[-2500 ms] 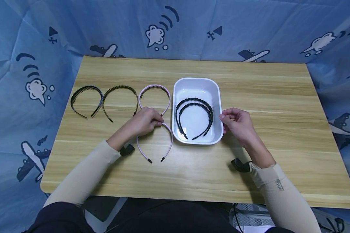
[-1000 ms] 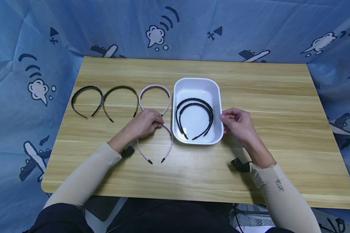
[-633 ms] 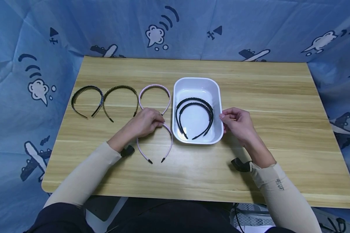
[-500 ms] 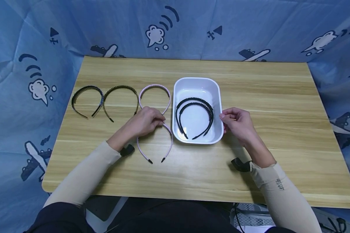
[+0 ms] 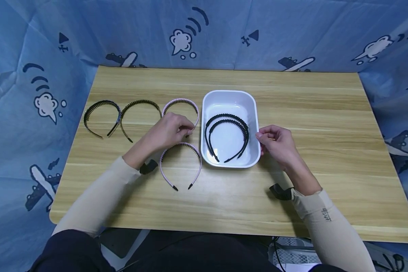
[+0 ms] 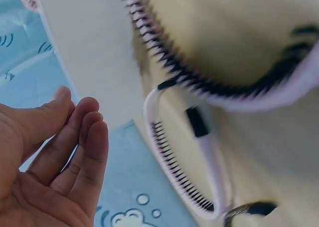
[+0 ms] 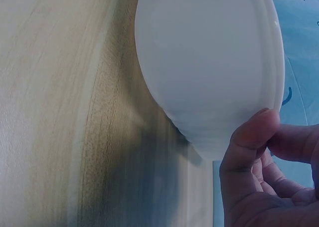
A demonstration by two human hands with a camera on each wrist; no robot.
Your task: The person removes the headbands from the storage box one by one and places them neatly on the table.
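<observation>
My left hand (image 5: 171,132) is over the lower leg ends of the upper pink toothed headband (image 5: 180,101), partly covering it. The left wrist view shows its fingers gently bent, thumb near the fingertips, holding nothing. Nearer me lies a second pink toothed headband (image 5: 199,170), its whole arch visible with black-tipped ends toward me. With thumb and forefinger my right hand (image 5: 277,145) pinches the right rim of a white plastic bin (image 7: 209,52). Inside the bin, two black wavy headbands (image 5: 246,132) lie nested one within the other.
Left of the upper pink headband, a dark gold headband (image 5: 141,102) and a black toothed headband (image 5: 103,102) lie in a row on the wooden table (image 5: 309,105). A blue patterned curtain (image 5: 217,34) borders the table's back and sides.
The left hand has let go of the nearer pink headband's top and moved up and away from me, baring the arch. The right hand and bin stay put.
</observation>
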